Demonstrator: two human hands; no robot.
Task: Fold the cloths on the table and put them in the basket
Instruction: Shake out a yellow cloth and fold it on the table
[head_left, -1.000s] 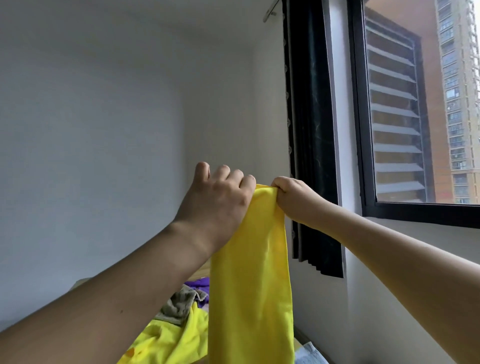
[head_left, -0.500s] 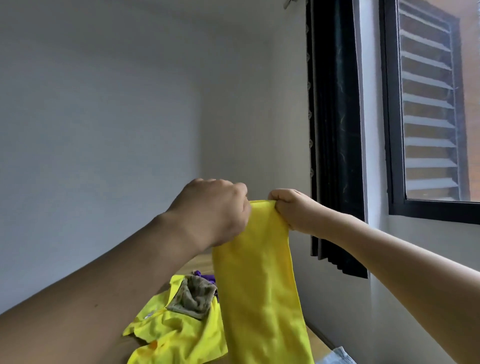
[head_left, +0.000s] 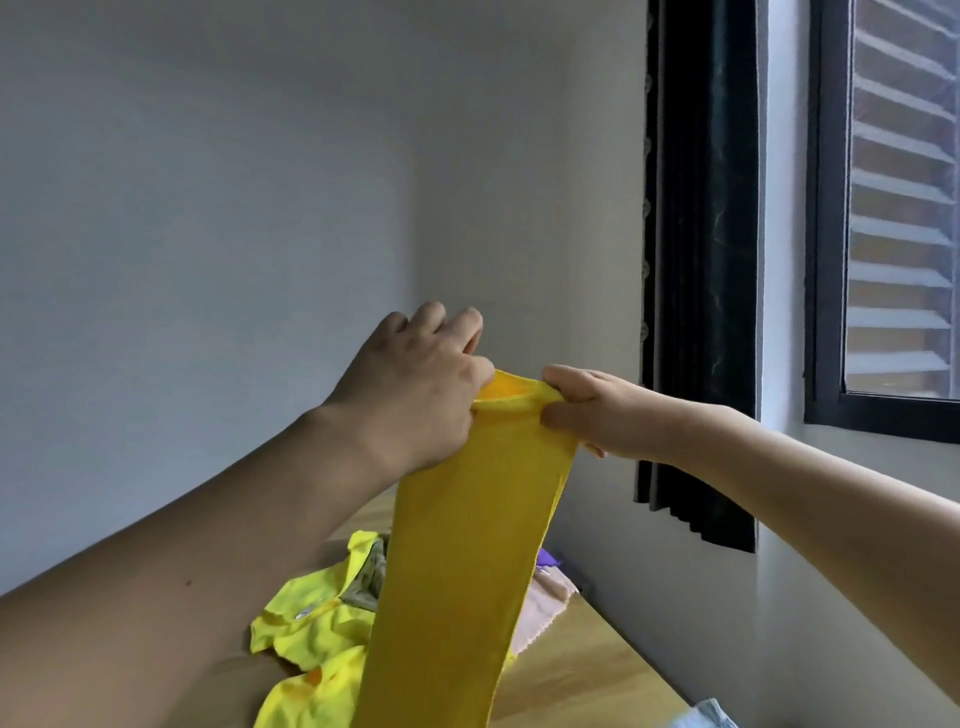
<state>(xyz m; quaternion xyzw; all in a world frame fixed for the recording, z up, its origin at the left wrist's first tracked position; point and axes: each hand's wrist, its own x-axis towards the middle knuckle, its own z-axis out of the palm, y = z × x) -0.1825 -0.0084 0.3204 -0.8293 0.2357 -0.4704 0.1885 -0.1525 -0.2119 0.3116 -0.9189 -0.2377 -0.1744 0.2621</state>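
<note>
Yellow cloth (head_left: 457, 561) held up in the air above the desk (head_left: 576, 670), hanging as a long narrow band, lower end out of view at the bottom edge. Left hand (head_left: 415, 395) gripping the top left corner, fingers curled over the hem. Right hand (head_left: 597, 410) pinching the top right corner between thumb and fingers. Top hem stretched between the 2 hands, slightly gaping. On the wooden desk beneath: crumpled lime-yellow cloth (head_left: 306, 629), grey-olive cloth (head_left: 371, 577) on top of it, beige cloth (head_left: 545, 608) and a purple scrap (head_left: 548, 558) just right of the hanging band. Dark curtain (head_left: 701, 260) and window (head_left: 904, 208) at right
</note>
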